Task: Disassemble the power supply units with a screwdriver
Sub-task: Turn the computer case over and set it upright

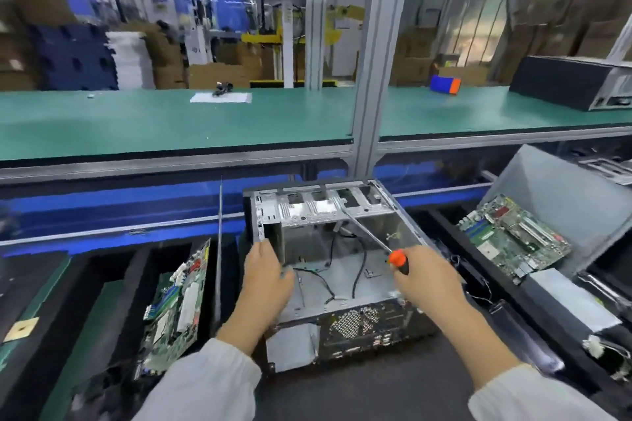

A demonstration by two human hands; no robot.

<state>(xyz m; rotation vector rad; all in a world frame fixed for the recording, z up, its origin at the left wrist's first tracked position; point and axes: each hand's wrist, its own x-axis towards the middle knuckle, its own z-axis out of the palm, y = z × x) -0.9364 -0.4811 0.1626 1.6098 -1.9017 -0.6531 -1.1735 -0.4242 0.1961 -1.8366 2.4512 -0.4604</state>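
Observation:
An open grey metal computer case (pixel 342 304) lies on the dark work surface in front of me, its side panel off and loose black cables inside. My left hand (pixel 266 278) grips the case's left wall near the drive cage. My right hand (pixel 427 278) is closed on a screwdriver (pixel 398 258) with an orange and black handle. Its long metal shaft reaches up and left into the case toward the drive bay frame (pixel 325 205). The tip is hard to make out against the metal.
A green motherboard (pixel 178 304) stands on edge in a bin at the left. Another motherboard (pixel 513 236) leans in a grey bin at the right. A green shelf (pixel 171 120) runs above, holding a black computer case (pixel 567 82) at the far right.

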